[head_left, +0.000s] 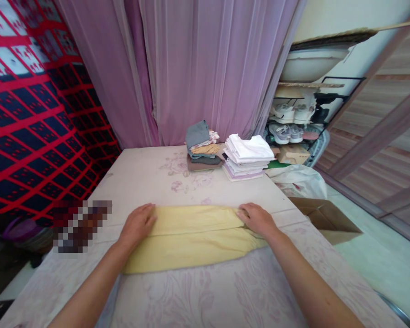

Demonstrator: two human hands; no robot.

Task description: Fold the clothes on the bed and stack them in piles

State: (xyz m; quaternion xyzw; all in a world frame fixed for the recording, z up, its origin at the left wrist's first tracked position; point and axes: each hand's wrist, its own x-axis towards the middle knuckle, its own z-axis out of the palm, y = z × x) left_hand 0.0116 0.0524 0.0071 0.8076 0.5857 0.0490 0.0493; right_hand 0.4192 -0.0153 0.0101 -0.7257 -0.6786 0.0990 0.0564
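A yellow garment (191,241) lies on the flowered bed cover (198,296), laid out sideways in a long strip. A fold or seam runs along its length, and its right end is gathered. Whether it is trousers or a top I cannot tell. My left hand (138,222) is closed on the far left corner, its fingers bent over the cloth edge. At the far right corner, my right hand (258,219) pinches the edge between thumb and fingers. Beyond it stand a pile of folded white clothes (248,155) and a pile of dark and coloured clothes (202,148).
Purple curtains (205,68) hang behind the bed, and a red and dark patterned cloth (27,114) hangs at left. To the right are an open cardboard box (323,216), a white plastic bag (297,180) and a rack with shoes (285,132). A blurred patch covers something at left.
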